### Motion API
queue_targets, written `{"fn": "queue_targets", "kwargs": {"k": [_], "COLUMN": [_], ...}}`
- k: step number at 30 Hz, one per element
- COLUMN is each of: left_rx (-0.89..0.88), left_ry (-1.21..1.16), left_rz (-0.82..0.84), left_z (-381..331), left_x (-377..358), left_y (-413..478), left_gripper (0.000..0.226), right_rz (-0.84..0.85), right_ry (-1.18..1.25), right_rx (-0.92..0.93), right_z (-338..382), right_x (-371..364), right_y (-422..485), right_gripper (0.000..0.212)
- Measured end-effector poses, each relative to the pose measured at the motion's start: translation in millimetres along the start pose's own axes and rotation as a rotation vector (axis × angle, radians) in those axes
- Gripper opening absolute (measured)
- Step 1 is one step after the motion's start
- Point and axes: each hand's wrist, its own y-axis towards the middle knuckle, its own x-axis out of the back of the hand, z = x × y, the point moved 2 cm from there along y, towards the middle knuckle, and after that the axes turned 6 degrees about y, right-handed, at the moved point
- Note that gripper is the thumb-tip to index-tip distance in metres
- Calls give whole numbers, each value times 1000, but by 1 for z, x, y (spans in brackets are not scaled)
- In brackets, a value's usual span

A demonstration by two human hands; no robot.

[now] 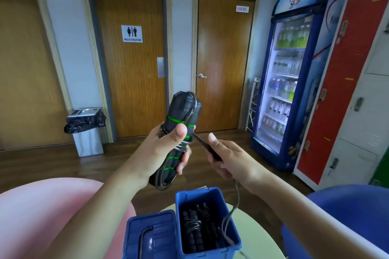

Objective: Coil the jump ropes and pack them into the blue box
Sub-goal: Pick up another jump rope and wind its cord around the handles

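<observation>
left grip clamps the handles upright above the box, probably so the cord winds freely. right grip pinches the cord taut. Coiled ropes sit in the box on the surface.

Door sign reads RESTROOM; fridge, probably Nutri Soy.

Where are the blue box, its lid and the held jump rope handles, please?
blue box (pixel 179 223): head view, left outer wall.
lid (pixel 164 230): head view, flat top surface.
jump rope handles (pixel 182 109): head view, upper black end.
</observation>
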Motion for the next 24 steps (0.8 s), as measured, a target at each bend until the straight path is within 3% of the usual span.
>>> {"fn": "queue_targets", "kwargs": {"k": [3, 5, 8, 11, 13, 17, 21, 24], "left_rx": [73, 98, 128, 256, 329, 295, 122, 7], "left_ry": [11, 145, 467, 898, 1091, 1316, 1319, 1103], "left_rz": [-78, -140, -250, -336, -243, 69, 154, 228], "left_z": [3, 3, -1, -5, -4, -1, -3, -9], "left_x": [5, 8, 19, 30, 27, 8, -20, -31], "left_y": [5, 9, 14, 16, 18, 18, 4, -6], "left_gripper": [104, 102, 97, 100, 113, 131, 108, 69], "right_rz": [-52, -79, -171, -187, -136, -14, 213, 306], "right_ry": [-85, -128, -365, -640, -799, -973, -900, -698], "right_rx": [-88, -136, -152, 11, 190, 489, 584, 598], "right_z": [6, 9, 12, 29, 50, 90, 103, 97], "right_x": [1, 0, 4, 5, -1, -1, 1, 6], "right_y": [-16, -24, -33, -44, -50, -41, -18, 2], "right_gripper": [49, 46, 44, 42, 40, 36, 32, 23]}}
